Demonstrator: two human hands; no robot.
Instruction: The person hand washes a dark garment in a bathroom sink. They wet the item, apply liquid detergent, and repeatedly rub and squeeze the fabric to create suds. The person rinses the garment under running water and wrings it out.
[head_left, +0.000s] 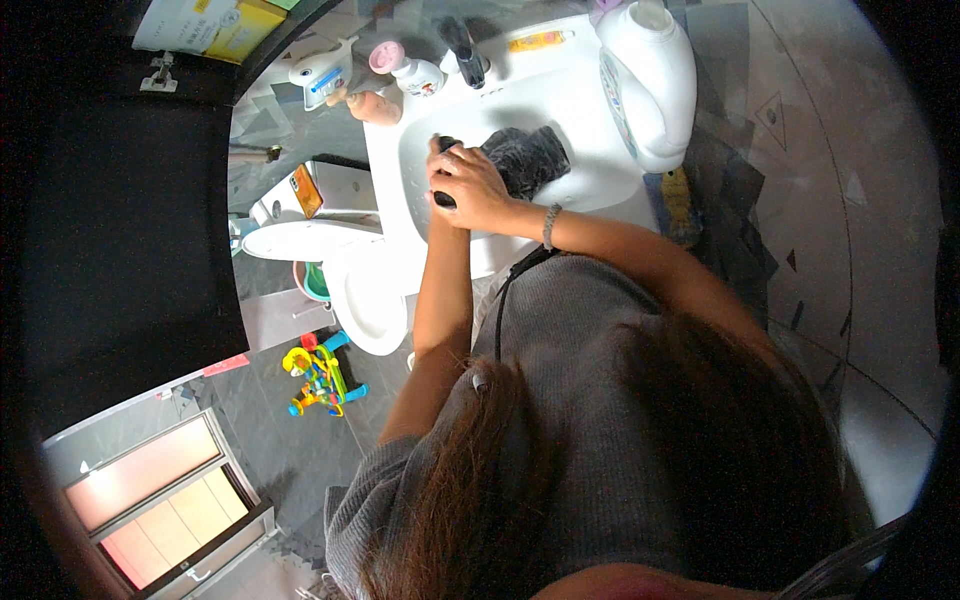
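Observation:
A dark, wet cloth (529, 161) with pale streaks of suds lies bunched in the white washbasin (600, 191). My right hand (472, 187), with a braided band on its wrist, is closed over a black bundle (445, 200) at the left side of the basin. Whether this bundle belongs to the same cloth cannot be made out. Under it, my left hand (435, 199) meets the right one and presses on the bundle from the other side. Most of the left hand is hidden behind the right. Above the basin stands a black faucet (471, 66).
A large white detergent jug (660, 82) stands on the basin's right rim. A pump bottle (416, 75) and a yellow tube (536, 40) sit along the back. To the left are a toilet (367, 300), a phone (306, 191) and a colourful toy (322, 375) on the floor.

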